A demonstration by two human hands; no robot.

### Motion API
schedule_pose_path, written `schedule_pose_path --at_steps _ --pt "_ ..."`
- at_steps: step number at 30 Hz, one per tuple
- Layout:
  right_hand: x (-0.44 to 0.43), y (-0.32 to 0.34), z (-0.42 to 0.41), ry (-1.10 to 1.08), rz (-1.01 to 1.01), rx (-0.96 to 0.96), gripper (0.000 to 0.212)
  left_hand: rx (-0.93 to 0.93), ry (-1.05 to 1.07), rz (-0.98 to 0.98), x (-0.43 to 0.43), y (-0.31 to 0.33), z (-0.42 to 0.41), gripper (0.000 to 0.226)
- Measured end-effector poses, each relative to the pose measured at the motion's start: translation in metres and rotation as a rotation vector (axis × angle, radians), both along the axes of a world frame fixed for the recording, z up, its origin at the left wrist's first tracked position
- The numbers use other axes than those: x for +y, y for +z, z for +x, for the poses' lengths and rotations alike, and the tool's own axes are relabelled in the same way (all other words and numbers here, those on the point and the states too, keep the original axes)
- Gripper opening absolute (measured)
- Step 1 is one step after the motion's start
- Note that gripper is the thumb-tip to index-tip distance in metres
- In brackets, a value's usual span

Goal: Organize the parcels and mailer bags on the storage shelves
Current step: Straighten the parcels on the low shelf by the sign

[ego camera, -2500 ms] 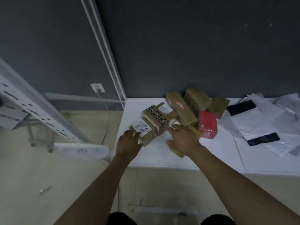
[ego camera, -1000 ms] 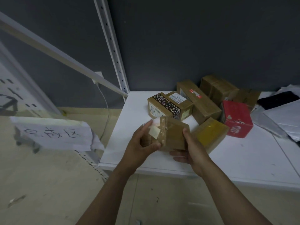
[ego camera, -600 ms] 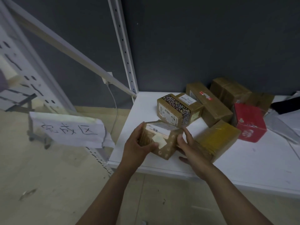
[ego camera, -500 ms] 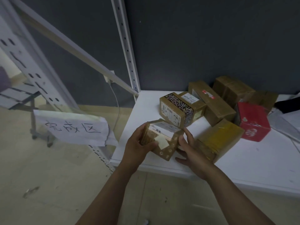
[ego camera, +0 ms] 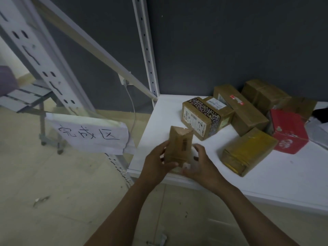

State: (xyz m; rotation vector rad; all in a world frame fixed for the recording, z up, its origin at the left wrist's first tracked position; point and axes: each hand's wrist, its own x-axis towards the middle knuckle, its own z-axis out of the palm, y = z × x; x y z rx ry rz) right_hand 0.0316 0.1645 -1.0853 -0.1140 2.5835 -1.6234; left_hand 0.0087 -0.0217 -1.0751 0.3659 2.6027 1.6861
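A dark grey wall fills the background behind a white storage shelf, with a perforated white upright at the shelf's back left corner. To the left, a paper sign with handwritten characters hangs from another upright. Several boxes sit bunched at the back of the shelf: a long brown box, a red box, a yellow-taped box and a box with black patterned tape. Above the front left corner of the shelf, a small brown parcel is held on end. It is plain cardboard, with glossy clear tape over its top and a small dark printed mark on its front. The left hand grips its left side, thumb across the lower front. The right hand cups the lower right corner, fingers curled beneath.
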Motion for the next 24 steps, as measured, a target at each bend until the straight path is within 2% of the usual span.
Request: schedule_pose_path --at_steps 2,5,8,11,14,19,24 --pt "0.0 0.004 -0.002 0.056 0.013 0.061 0.09 -0.069 -0.001 -0.009 -0.008 -0.008 -0.001 0.072" --pt "-0.004 0.006 -0.005 0.148 0.242 0.087 0.083 -0.1 0.049 -0.055 -0.02 -0.015 -0.001 0.072" --pt "-0.015 0.004 -0.011 0.202 0.323 0.136 0.082 -0.091 0.046 -0.204 -0.033 -0.016 0.002 0.058" --pt "-0.027 0.007 -0.021 0.254 0.365 0.187 0.078 -0.135 0.06 -0.255 -0.048 -0.017 0.007 0.044" --pt "-0.043 0.012 -0.028 0.316 0.422 0.217 0.079 -0.077 0.126 -0.345 -0.063 -0.016 0.01 0.039" --pt "-0.071 0.018 -0.035 0.383 0.561 0.281 0.08 0.046 0.224 -0.382 -0.079 -0.013 0.021 0.012" --pt "-0.089 0.018 -0.041 0.461 0.617 0.286 0.088 0.098 0.328 -0.443 -0.091 -0.014 0.03 0.02"
